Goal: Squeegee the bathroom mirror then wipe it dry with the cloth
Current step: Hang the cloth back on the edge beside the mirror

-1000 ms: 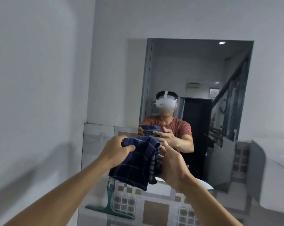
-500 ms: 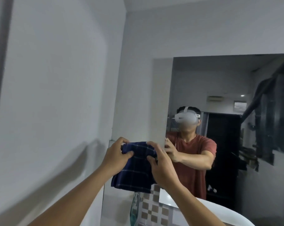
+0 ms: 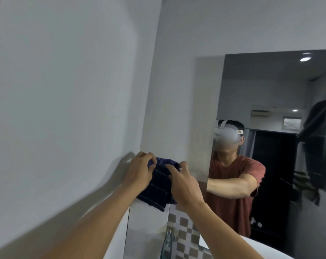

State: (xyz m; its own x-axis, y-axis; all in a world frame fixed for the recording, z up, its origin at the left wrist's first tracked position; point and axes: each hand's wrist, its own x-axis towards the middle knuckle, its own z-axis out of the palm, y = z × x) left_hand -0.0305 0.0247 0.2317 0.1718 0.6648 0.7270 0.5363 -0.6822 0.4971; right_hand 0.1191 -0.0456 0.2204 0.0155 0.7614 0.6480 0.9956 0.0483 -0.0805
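A dark blue checked cloth [image 3: 158, 186] is bunched between both my hands, in front of the wall just left of the mirror [image 3: 274, 94]. My left hand [image 3: 139, 171] grips its upper left edge. My right hand [image 3: 184, 184] holds its right side, fingers spread over the fabric. The mirror fills the right of the view and reflects a person in a red shirt. The cloth hangs a little away from the glass, near the mirror's lower left corner. No squeegee is in view.
A plain white wall [image 3: 65, 109] runs along the left. Below the mirror are checked tiles [image 3: 184, 232], a glass shelf edge [image 3: 167, 242] and the white rim of a basin [image 3: 267, 249] at the bottom right.
My view has swung left and closer to the wall. Both hands have carried the cloth up and left, gathering it tighter, from in front of the mirror to beside its left edge.
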